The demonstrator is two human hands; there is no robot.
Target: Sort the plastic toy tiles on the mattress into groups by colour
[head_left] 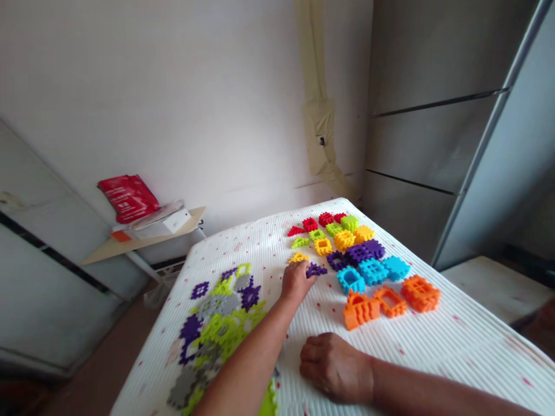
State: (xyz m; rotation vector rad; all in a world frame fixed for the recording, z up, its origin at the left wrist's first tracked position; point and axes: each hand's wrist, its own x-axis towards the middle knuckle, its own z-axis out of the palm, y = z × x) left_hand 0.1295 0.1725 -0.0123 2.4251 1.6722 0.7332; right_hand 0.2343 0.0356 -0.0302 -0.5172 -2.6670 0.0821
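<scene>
My left hand [296, 281] reaches across the white padded surface, its fingers closed at one end of a small purple interlocking block [317, 270]. Just beyond the knuckles lies a yellow triangular block [299, 256]. Nearer to me, my right hand [328, 366] rests on the surface in a loose fist, with nothing visible in it. Right of my left hand are colour-sorted rows: purple blocks [356, 253], light blue blocks [373, 271] and orange blocks [391, 301]. Farther back sit yellow blocks [344, 239], green blocks [334, 229] and red blocks [326, 219].
Under and left of my left forearm spreads a loose pile of lime, grey and purple pieces [225, 320]. A small side table [104, 250] with a red packet [129, 198] and a white box [174, 221] stands left. A grey cabinet [411, 138] rises at right.
</scene>
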